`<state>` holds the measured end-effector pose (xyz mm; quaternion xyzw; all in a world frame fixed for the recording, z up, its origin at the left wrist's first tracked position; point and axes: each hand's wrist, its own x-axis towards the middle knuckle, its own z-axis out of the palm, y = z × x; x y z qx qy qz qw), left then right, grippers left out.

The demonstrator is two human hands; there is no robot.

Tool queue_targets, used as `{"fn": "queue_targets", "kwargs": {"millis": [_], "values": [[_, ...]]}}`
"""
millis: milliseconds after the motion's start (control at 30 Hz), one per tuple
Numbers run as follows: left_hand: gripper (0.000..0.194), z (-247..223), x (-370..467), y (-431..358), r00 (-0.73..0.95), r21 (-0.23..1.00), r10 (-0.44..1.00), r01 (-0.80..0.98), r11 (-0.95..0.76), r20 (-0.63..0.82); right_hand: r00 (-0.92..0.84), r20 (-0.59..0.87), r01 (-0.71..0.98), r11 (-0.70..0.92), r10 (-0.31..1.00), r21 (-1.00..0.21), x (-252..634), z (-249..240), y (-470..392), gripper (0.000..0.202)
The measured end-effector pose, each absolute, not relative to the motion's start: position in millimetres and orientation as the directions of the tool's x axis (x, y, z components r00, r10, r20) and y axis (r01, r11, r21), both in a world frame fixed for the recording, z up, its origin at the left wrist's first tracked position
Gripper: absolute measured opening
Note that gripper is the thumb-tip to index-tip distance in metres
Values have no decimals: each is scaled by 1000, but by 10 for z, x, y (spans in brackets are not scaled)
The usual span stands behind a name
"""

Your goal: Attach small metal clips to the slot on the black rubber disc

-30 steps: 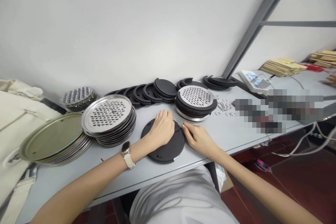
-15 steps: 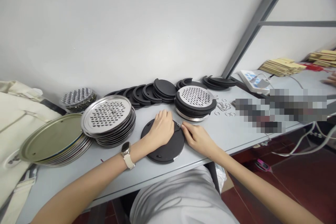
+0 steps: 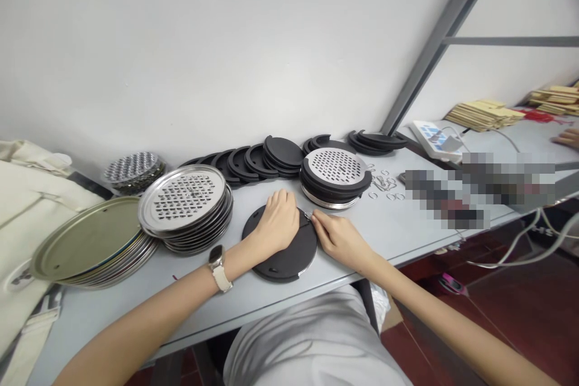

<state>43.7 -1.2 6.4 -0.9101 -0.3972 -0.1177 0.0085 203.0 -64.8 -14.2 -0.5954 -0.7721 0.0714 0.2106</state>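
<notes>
In front of me on the table lies a round black plate (image 3: 289, 259) with small holes and a thin shiny edge at its right. My left hand (image 3: 279, 220) presses on its upper part, fingers together and bent over the far rim, holding it. At the plate's right rim, my right hand (image 3: 338, 234) pinches a small metal piece (image 3: 308, 216) between thumb and forefinger; it looks like a wire ring or clip. Just beyond stands a stack of black rings and plates topped by a grater disc (image 3: 337, 166). Several small metal rings (image 3: 384, 184) lie scattered to its right.
On the left are a stack of metal grater plates (image 3: 185, 199), a pile of olive trays (image 3: 94, 232) and a cream bag (image 3: 27, 193). Black round parts (image 3: 244, 163) line the wall. To the right are a power strip (image 3: 436, 142), wooden pieces (image 3: 484, 114) and another person's hand (image 3: 567, 137).
My hands stay in nearly the same place on the plate and the small metal piece. The view has shifted very slightly. The other person's hand at the far right has moved a little.
</notes>
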Motion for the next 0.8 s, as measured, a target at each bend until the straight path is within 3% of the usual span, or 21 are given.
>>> {"fn": "queue_targets", "kwargs": {"millis": [400,800], "values": [[16,66,432,-16,658,124,720,713,-690,220,-206,239,906,277,949,-321,2030,-125,-650,25],[16,75,436,-26,659,71,720,725,-685,217,-229,243,914,295,943,-280,2029,-136,-649,25]]}}
